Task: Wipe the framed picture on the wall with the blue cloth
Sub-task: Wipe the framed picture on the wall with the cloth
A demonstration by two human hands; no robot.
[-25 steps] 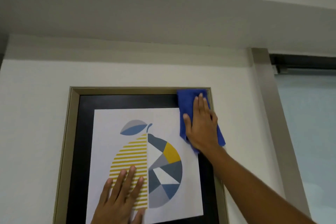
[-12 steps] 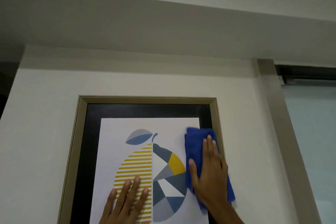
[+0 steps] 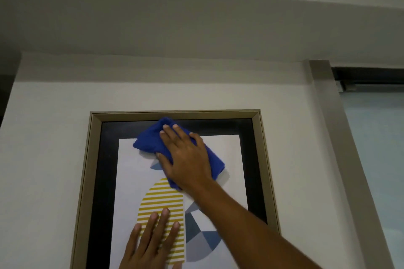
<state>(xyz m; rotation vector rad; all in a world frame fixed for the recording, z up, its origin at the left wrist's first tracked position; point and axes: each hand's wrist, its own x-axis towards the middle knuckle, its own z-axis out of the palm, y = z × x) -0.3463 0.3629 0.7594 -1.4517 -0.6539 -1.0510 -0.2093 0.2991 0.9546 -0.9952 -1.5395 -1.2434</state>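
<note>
The framed picture [image 3: 261, 159] hangs on the white wall, with a beige frame, a black mat and a print of a striped yellow and grey-blue fruit. My right hand [image 3: 185, 155] presses the blue cloth [image 3: 148, 142] flat against the glass near the top centre; the cloth bunches under my fingers and reaches the top mat. My left hand [image 3: 153, 244] lies flat on the yellow stripes at the lower centre, fingers spread, holding nothing. My right forearm crosses the lower right of the print and hides it.
A grey ceiling beam [image 3: 196, 24] runs just above the wall. To the right stands a beige door or window jamb [image 3: 332, 137] with a dark rail [image 3: 369, 76] and pale blue glass [image 3: 376, 159].
My right hand has swept the blue cloth from the picture's right side up and left to the top centre. My left hand has stayed flat on the stripes.
</note>
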